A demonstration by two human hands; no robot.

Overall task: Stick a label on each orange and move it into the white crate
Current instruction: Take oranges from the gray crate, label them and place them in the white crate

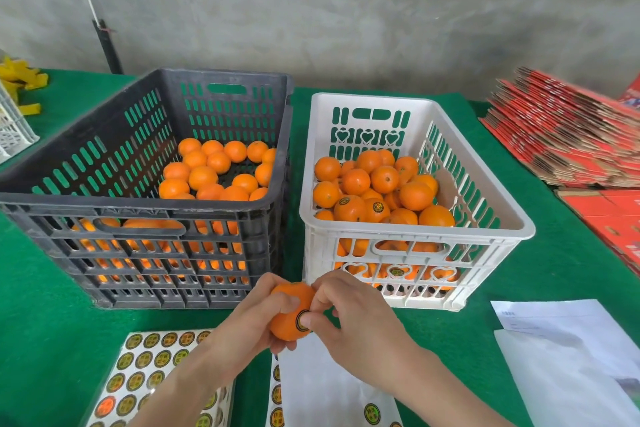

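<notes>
My left hand grips an orange in front of the two crates. The fingertips of my right hand pinch a round black and yellow label against the orange's near side. A dark grey crate on the left holds several unlabelled oranges. The white crate on the right holds several oranges, some with labels showing. A sheet of round labels lies under my left forearm. A second, mostly peeled sheet lies under my right wrist.
Green felt covers the table. White papers lie at the near right. Stacks of flat red cartons fill the far right. Part of a white basket and yellow strips sit at the far left. A grey wall stands behind.
</notes>
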